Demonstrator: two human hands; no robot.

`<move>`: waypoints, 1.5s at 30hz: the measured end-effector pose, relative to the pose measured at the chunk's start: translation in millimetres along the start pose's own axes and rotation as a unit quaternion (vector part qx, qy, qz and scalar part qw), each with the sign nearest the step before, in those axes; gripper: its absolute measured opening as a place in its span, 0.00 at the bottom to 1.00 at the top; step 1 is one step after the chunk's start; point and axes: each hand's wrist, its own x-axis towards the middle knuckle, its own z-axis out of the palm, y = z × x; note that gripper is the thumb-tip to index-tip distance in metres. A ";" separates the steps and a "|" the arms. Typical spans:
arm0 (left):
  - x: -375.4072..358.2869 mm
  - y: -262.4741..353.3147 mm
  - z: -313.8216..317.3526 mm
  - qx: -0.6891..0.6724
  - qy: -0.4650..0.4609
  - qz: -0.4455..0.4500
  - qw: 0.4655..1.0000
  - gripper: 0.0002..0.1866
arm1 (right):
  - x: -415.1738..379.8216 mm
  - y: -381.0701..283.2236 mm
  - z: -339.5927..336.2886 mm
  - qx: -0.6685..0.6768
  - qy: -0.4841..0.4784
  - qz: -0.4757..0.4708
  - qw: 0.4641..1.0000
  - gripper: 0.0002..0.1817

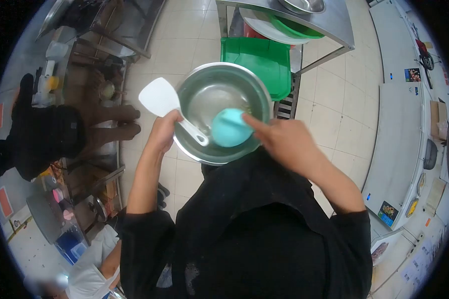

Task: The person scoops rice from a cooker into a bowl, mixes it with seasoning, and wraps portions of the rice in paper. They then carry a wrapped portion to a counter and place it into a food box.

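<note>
A wide steel basin (199, 155) is held in front of my dark apron. My left hand (165, 130) is closed at its left rim, with the thumb over the handle of a white paddle (158, 95). The paddle's blade points up and left outside the rim, and its handle end reaches over the basin. My right hand (290, 144), slightly smeared by motion, grips a rounded turquoise scoop (230, 129) over the inside of the basin. Some small bits lie near the basin's right inner wall.
A green plastic lid or bin (257, 65) stands just beyond the basin, beside a steel table (334, 20) with a metal bowl (304, 5). White freezer cabinets (379, 149) line the right. One person in dark clothes (50, 129) and another in white (95, 259) are at the left.
</note>
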 end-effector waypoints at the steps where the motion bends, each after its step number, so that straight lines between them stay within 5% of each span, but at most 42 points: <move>1: 0.6 -1.1 -0.7 -0.032 0.031 -0.018 0.999 0.15 | -3.6 11.4 -2.5 -0.002 0.002 0.004 1.000 0.25; 3: 6.3 -8.2 -2.3 -0.065 0.055 -0.031 0.996 0.14 | -6.1 36.9 -7.1 0.105 0.184 0.057 0.976 0.21; 4: 10.7 -19.0 -6.3 -0.093 0.083 -0.026 0.992 0.14 | -8.0 47.0 -6.7 0.102 0.188 0.059 0.975 0.21; 6: 19.4 -36.5 -9.3 -0.140 0.134 -0.033 0.980 0.14 | -8.6 63.6 3.9 0.343 0.229 0.169 0.895 0.13; 7: 23.2 -46.1 -9.0 -0.137 0.134 -0.032 0.981 0.14 | -7.8 71.3 14.9 0.346 0.231 0.170 0.893 0.13; 9: 28.2 -60.5 -7.3 -0.165 0.184 0.013 0.969 0.14 | -5.2 81.8 48.0 0.548 0.181 0.315 0.754 0.11; 13: 52.6 -98.8 1.6 -0.114 0.241 0.068 0.961 0.16 | 13.4 83.2 119.9 0.668 0.117 0.288 0.676 0.12; 15: 61.6 -97.8 21.2 0.016 0.295 0.107 0.949 0.17 | 19.7 95.4 146.0 0.614 0.158 0.307 0.709 0.12; 17: 83.7 -97.0 35.9 0.063 0.302 0.141 0.941 0.19 | 18.2 122.5 161.0 0.622 0.168 0.334 0.688 0.12; 19: 116.2 -101.3 43.7 0.184 0.211 0.322 0.905 0.27 | 14.3 153.0 166.7 0.597 0.109 0.375 0.700 0.12; 20: 126.4 -95.1 53.0 0.189 0.203 0.323 0.905 0.27 | 12.8 168.0 166.7 0.511 0.066 0.412 0.751 0.15; 21: 125.6 -71.4 73.7 0.271 0.171 0.361 0.876 0.28 | 13.0 172.2 166.5 0.515 0.072 0.417 0.745 0.15; 23: 143.0 -50.5 97.0 0.351 0.125 0.398 0.838 0.30 | 13.1 179.4 167.2 0.316 0.154 0.347 0.870 0.19; 24: 155.6 -46.6 106.5 0.385 0.090 0.410 0.822 0.30 | 17.6 180.7 162.6 0.311 0.127 0.343 0.877 0.20; 28: 178.2 -36.2 152.7 0.465 -0.021 0.449 0.762 0.29 | 47.8 167.6 157.4 0.274 0.098 0.375 0.880 0.17; 31: 183.6 -29.9 184.0 0.480 -0.082 0.491 0.722 0.26 | 74.7 172.7 170.0 0.206 0.267 0.301 0.892 0.14; 33: 187.7 -29.4 194.2 0.569 -0.096 0.566 0.589 0.22 | 91.6 182.9 174.8 0.171 0.340 0.309 0.872 0.12; 45: 215.0 1.4 238.2 0.555 -0.166 0.604 0.548 0.22 | 65.8 200.2 193.1 0.104 0.233 0.335 0.907 0.17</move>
